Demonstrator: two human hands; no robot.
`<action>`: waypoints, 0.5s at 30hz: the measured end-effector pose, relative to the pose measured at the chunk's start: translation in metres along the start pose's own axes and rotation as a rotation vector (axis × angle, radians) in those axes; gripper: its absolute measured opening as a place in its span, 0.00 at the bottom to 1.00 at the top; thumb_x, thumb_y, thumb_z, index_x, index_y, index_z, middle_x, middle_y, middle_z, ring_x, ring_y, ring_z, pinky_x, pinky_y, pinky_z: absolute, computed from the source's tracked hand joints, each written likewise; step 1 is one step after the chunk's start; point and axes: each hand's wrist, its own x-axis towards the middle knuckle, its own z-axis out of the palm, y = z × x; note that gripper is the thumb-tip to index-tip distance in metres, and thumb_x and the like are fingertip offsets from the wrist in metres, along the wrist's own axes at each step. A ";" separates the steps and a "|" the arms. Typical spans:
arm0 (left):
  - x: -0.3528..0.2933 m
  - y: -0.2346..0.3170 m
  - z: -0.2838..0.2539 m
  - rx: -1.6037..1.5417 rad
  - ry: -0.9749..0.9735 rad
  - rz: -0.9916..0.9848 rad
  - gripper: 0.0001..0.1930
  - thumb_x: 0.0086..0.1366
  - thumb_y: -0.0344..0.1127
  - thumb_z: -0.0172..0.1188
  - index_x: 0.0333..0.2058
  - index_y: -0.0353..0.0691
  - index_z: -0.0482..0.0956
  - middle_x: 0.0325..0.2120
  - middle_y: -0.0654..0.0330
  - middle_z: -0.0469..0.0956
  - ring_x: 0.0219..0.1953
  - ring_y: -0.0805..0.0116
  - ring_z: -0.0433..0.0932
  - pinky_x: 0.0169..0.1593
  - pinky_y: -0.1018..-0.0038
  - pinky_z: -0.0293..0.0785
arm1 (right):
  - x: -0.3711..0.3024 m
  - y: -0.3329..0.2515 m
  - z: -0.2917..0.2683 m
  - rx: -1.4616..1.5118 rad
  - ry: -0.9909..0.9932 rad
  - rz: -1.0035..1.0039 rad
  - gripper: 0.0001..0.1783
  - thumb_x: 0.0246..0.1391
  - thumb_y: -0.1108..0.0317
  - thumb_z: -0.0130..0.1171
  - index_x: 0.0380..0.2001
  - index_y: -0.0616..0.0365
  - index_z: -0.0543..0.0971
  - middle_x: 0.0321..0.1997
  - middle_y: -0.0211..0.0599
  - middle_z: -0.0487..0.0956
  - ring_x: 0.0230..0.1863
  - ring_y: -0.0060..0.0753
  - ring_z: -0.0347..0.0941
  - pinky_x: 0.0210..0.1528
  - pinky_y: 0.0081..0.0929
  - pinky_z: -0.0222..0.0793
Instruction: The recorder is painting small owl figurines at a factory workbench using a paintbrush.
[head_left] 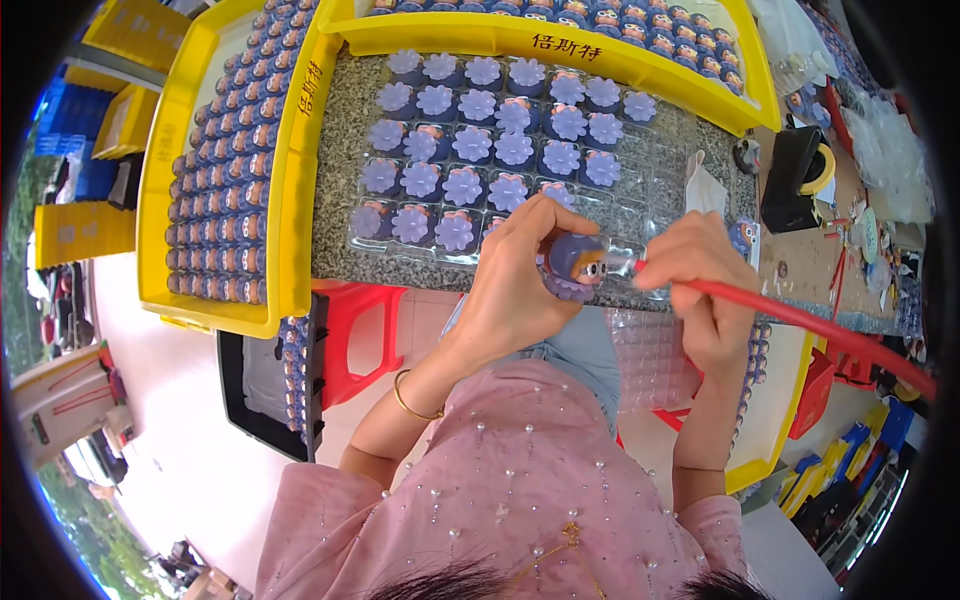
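My left hand (525, 275) is closed around a small doll-like figure (578, 268) with a dark blue round top, a face with big eyes and a scalloped purple base. The figure lies tilted, its face toward the right. My right hand (700, 280) grips a long red tube (820, 328) that runs off to the lower right. The tube's thin tip points at the figure's face; whether it touches cannot be made out. Beyond my hands, a clear plastic tray (640, 150) holds rows of similar figures with purple scalloped parts facing up (470, 140). A white cloth-like strip (706, 188) is beside my right hand.
Yellow crates (290, 200) full of figures stand at the left and far side of the speckled stone tabletop (345, 120). A black tape dispenser (795, 180) sits at the right. Below the table are a red stool (365, 325) and a black bin (265, 385).
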 end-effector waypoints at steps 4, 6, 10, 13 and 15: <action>-0.003 -0.003 -0.003 -0.199 -0.010 -0.056 0.22 0.41 0.19 0.67 0.38 0.33 0.71 0.34 0.57 0.74 0.39 0.71 0.76 0.41 0.76 0.72 | 0.004 0.007 -0.003 -0.252 0.035 0.015 0.14 0.56 0.59 0.53 0.26 0.57 0.78 0.26 0.35 0.76 0.26 0.33 0.66 0.33 0.27 0.55; -0.001 -0.002 -0.004 -0.226 -0.005 -0.047 0.25 0.39 0.19 0.68 0.39 0.33 0.70 0.36 0.59 0.74 0.41 0.73 0.76 0.44 0.77 0.72 | 0.005 0.006 -0.001 -0.159 0.041 0.021 0.15 0.57 0.58 0.53 0.26 0.58 0.78 0.25 0.34 0.76 0.26 0.32 0.66 0.33 0.27 0.55; -0.004 -0.003 -0.006 -0.319 0.076 -0.041 0.27 0.38 0.18 0.70 0.40 0.35 0.69 0.37 0.60 0.74 0.42 0.71 0.76 0.47 0.76 0.72 | 0.005 0.003 0.003 0.021 0.048 0.033 0.16 0.58 0.57 0.52 0.26 0.59 0.77 0.25 0.34 0.76 0.26 0.31 0.66 0.33 0.26 0.56; -0.003 -0.006 -0.006 -0.307 0.102 -0.014 0.28 0.38 0.17 0.71 0.40 0.36 0.69 0.39 0.60 0.74 0.42 0.71 0.76 0.48 0.75 0.72 | 0.000 -0.003 0.010 0.164 0.052 0.042 0.18 0.60 0.57 0.51 0.26 0.60 0.77 0.24 0.33 0.76 0.26 0.29 0.65 0.34 0.25 0.56; -0.003 -0.009 -0.007 -0.299 0.115 -0.001 0.28 0.38 0.17 0.71 0.40 0.36 0.69 0.39 0.59 0.73 0.43 0.71 0.76 0.49 0.75 0.72 | -0.002 -0.007 0.017 0.215 0.052 0.042 0.18 0.60 0.57 0.50 0.26 0.61 0.77 0.24 0.33 0.76 0.26 0.29 0.65 0.34 0.25 0.56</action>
